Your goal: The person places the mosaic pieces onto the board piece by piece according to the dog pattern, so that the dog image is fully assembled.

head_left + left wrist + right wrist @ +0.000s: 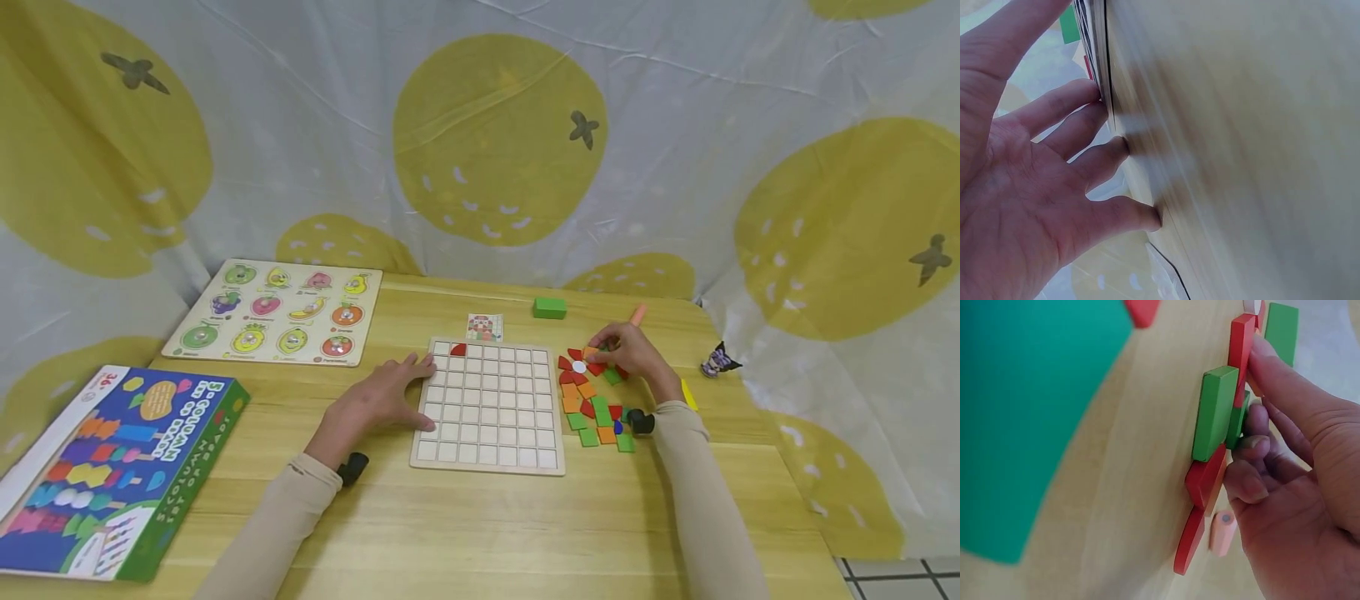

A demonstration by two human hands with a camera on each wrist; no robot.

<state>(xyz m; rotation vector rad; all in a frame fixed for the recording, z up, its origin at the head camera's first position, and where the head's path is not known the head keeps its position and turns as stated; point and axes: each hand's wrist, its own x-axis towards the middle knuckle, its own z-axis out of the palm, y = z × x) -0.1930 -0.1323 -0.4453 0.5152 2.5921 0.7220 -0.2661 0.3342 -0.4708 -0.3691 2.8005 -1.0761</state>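
Observation:
A wooden grid board [487, 470] lies flat on the table, with one red quarter-round tile [458, 350] in its top row. My left hand [382, 396] rests at the board's left edge, thumb and fingers spread. In the left wrist view, the fingertips of that left hand [1041, 181] touch the wooden edge. My right hand [633, 354] is over the loose tiles, fingers bent, its thumb and fingertips at an orange tile [590, 353]. In the right wrist view, the thumb of the right hand [1297, 462] lies against a red tile [1242, 344]; whether it pinches one is unclear.
Loose green, orange and red tiles [601, 410] lie right of the board. A small pattern card [485, 327] and a green block [549, 308] lie behind it. A fruit puzzle [273, 312] and a toy box [112, 479] stand left; a figurine [720, 361] is far right.

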